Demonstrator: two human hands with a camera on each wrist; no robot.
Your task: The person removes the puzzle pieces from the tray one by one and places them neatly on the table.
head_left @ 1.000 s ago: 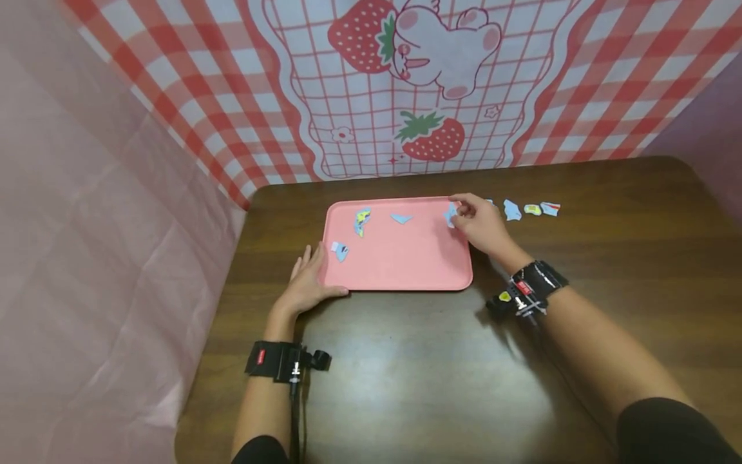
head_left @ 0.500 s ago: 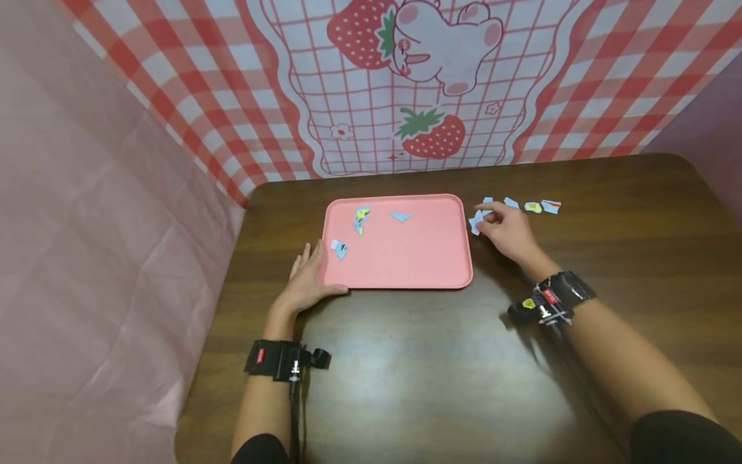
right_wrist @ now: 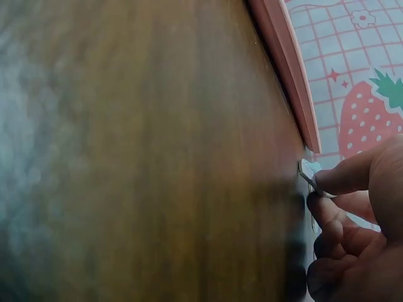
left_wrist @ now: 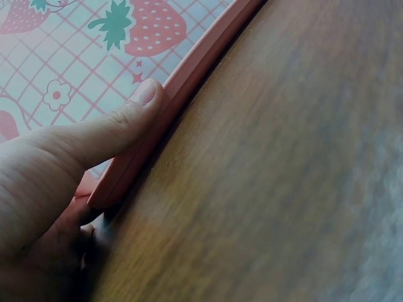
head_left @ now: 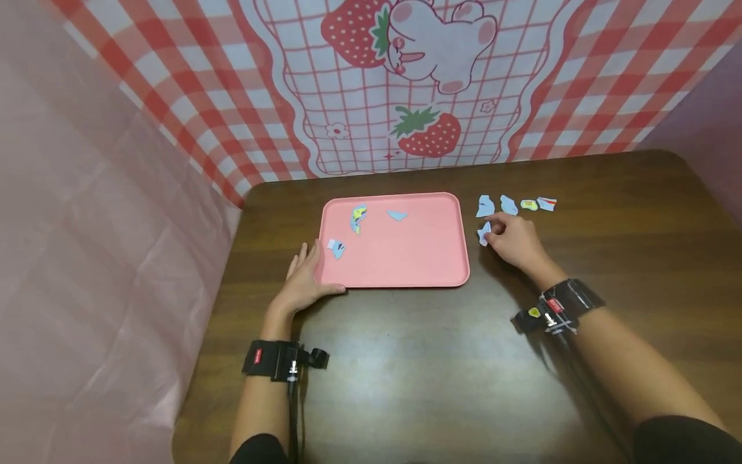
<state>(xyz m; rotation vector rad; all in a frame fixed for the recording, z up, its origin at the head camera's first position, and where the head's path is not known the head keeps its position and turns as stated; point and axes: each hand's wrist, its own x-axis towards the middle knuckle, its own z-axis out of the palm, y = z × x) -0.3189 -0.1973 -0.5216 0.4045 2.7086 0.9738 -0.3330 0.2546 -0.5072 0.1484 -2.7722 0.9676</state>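
Note:
A pink tray (head_left: 400,258) lies on the table. My left hand (head_left: 303,283) rests at its front-left corner, the straight thumb (left_wrist: 135,116) against the front rim and the spread fingers along the left side. To the right of the tray, my right hand (head_left: 516,241) pinches a small, thin, irregular light-blue picture piece (head_left: 484,234) between thumb and finger. That piece (right_wrist: 308,173) is seen nearly edge-on in the right wrist view. On the tray lie a blue-and-yellow piece (head_left: 357,219), a light-blue piece (head_left: 397,215) and a blue piece with a white corner (head_left: 337,249).
Behind my right hand, loose pieces lie in a row: a light-blue one (head_left: 485,206), another light-blue one (head_left: 509,205), a yellow one (head_left: 529,205) and a red-striped one (head_left: 547,203). A checked strawberry cloth (head_left: 429,135) hangs behind the wooden table (head_left: 394,380).
My right hand has carried the light-blue piece from the tray's back-right corner out past the right rim, then a little toward me. The left hand stays at the tray's corner.

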